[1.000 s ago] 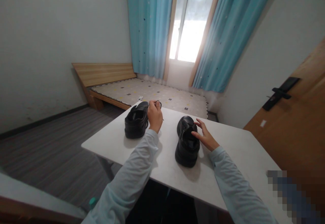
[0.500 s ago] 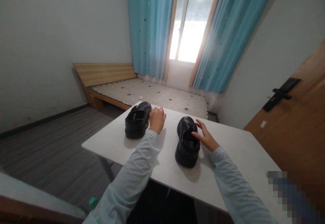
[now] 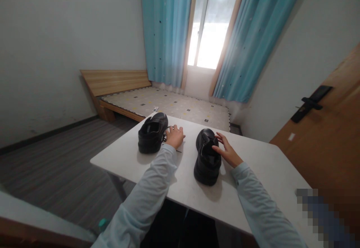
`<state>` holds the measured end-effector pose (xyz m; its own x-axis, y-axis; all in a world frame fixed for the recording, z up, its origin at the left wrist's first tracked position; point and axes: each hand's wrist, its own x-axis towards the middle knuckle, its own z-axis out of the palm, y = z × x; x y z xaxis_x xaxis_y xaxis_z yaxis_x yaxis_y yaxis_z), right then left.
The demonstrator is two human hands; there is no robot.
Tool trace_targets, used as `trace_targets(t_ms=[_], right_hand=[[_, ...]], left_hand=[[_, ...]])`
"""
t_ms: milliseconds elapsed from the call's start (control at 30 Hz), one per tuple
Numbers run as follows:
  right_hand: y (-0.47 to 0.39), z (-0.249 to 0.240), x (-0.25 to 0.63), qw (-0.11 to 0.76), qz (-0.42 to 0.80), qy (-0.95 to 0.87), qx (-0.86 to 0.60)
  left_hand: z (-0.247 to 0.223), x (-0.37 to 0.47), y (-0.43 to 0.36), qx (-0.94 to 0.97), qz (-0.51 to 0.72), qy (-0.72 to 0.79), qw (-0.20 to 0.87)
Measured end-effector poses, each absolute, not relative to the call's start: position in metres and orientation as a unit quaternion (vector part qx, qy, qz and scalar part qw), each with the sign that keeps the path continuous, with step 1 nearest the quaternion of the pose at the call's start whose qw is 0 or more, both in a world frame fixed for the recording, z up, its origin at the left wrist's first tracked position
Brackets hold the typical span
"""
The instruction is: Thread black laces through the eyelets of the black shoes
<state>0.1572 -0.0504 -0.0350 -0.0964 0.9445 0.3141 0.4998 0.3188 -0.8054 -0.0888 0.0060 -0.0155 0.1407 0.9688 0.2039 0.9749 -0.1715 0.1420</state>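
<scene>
"What grip did the left hand (image 3: pixel 174 137) have?"
"It was half-curled beside the left-side shoe (image 3: pixel 152 137), on the table's (image 3: pixel 253 176) left end; I could not determine whether it grasped the lace (image 3: pixel 179 151)."
"And the right hand (image 3: pixel 229 153)?"
"Spread, unclamped, resting against the right-side shoe (image 3: pixel 207 165), at the table's middle."

From a person's head, just behind and above the near edge of the white desk (image 3: pixel 261 169), the camera faces forward and down across its far edge toward the bed (image 3: pixel 168 98) and window (image 3: pixel 212 34), at arm's reach.
</scene>
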Motion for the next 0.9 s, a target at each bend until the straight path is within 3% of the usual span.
trace_targets(t_ms=[233,467,667,900], right_hand=[[-0.05,-0.036,0.158,0.427,0.258,-0.695,-0.518],[-0.051,-0.033,0.156,0.425,0.252,-0.7,-0.516],[-0.051,-0.032,0.157,0.428,0.237,-0.719,-0.494],[-0.052,-0.032,0.157,0.426,0.248,-0.714,-0.497]], left_hand=[[-0.001,-0.082,0.006,-0.756,-0.272,-0.59,0.071],[0.012,-0.07,-0.003,-0.817,-0.381,-0.432,-0.009],[0.021,-0.057,-0.019,-0.894,-0.368,-0.205,-0.153],[0.021,-0.05,-0.028,-0.915,-0.314,-0.185,-0.173]])
